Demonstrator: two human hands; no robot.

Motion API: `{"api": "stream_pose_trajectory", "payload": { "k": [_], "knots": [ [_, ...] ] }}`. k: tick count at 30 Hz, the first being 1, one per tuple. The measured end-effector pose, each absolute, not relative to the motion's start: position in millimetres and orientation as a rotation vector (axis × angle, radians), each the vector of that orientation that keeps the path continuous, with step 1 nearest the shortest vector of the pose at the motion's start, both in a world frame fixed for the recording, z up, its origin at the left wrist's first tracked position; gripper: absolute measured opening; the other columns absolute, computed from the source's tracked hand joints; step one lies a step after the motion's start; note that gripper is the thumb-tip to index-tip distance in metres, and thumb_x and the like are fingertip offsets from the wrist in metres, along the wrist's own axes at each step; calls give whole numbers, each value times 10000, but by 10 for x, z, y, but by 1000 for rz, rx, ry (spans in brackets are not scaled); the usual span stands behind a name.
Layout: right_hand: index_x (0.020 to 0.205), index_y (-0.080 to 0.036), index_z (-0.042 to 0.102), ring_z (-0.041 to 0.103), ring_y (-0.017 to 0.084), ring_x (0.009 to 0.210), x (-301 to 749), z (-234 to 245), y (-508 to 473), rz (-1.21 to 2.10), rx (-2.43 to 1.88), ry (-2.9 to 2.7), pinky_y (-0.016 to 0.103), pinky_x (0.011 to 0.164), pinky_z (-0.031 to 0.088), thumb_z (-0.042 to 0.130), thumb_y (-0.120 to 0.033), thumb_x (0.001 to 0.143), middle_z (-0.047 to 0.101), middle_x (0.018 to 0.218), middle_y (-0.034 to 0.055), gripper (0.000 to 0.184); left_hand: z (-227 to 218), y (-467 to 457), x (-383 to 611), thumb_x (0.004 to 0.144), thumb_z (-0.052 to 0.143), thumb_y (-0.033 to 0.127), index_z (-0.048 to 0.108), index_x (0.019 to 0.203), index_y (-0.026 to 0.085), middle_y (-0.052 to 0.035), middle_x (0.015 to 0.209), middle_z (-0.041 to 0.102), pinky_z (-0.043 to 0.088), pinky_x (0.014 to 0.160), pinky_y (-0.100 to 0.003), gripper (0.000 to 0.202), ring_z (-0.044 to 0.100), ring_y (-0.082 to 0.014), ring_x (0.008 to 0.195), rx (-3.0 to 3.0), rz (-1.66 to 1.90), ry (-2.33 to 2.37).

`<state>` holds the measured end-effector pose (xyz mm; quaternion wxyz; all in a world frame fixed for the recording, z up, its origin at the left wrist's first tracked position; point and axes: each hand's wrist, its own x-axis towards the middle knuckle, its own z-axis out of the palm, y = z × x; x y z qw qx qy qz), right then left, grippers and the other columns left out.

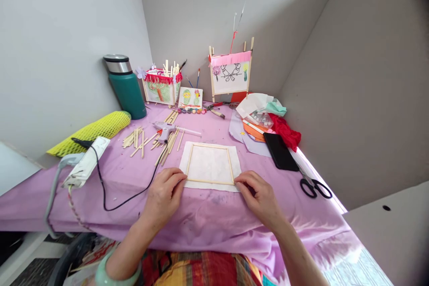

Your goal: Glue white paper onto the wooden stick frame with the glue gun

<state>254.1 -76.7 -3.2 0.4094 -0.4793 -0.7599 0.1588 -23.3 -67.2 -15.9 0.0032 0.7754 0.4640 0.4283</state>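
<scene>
A square frame of thin wooden sticks (210, 182) lies flat on a white sheet (210, 164), which could be paper or cloth. The sheet reaches a little past the sticks on all sides. With fingers pinched together, my left hand (165, 191) holds the frame's near left corner. At the near right corner, my right hand (258, 195) pinches the other end of the same front stick. My fingertips hide both of these corners.
Loose sticks (170, 145) and a glue gun (165, 133) lie behind my left hand; its black cord (129, 199) runs to a power strip (87, 161). A green bottle (126, 89) stands left. A phone (279, 152) and scissors (315, 187) lie right.
</scene>
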Motion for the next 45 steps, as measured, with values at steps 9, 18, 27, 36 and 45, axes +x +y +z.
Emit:
{"api": "stream_pose_trajectory", "payload": {
  "k": [9,18,27,36,45],
  "knots": [
    [883,-215,630,574,199,871,2512,-44,-788,186,-1175,-2022,346,773,475,489,-163,885,611,898,64,151,-123,-694,-231,892,496,157,629,955,168,-76,954,625,504,823,-339,148,594,-180,904,2412,1337,1465],
    [876,-215,616,571,197,861,2502,-48,-779,149,-1184,-2049,347,767,474,487,-149,876,610,889,60,145,-109,-697,-229,887,511,163,647,938,177,-72,929,634,498,806,-343,146,588,-186,884,2492,1314,1444],
    [874,-211,606,571,205,862,2505,-50,-774,179,-1189,-2046,358,770,469,474,-157,888,620,879,61,144,-90,-683,-258,880,514,138,651,934,174,-70,904,648,481,795,-361,152,569,-189,861,2607,1250,1397],
    [951,-220,589,608,204,894,2529,-84,-766,278,-1268,-1908,341,785,489,444,-181,909,649,937,60,156,-95,-689,-246,892,489,159,582,969,182,-75,947,638,478,815,-366,123,576,-199,897,2476,1266,1459],
    [1166,-225,536,561,225,1052,2500,-88,-765,86,-1235,-2046,411,900,467,384,-87,892,626,1167,71,343,-95,-698,-253,877,509,130,598,1033,184,-73,1001,660,467,854,-382,187,577,-205,930,2578,1250,1408]
  ]
}}
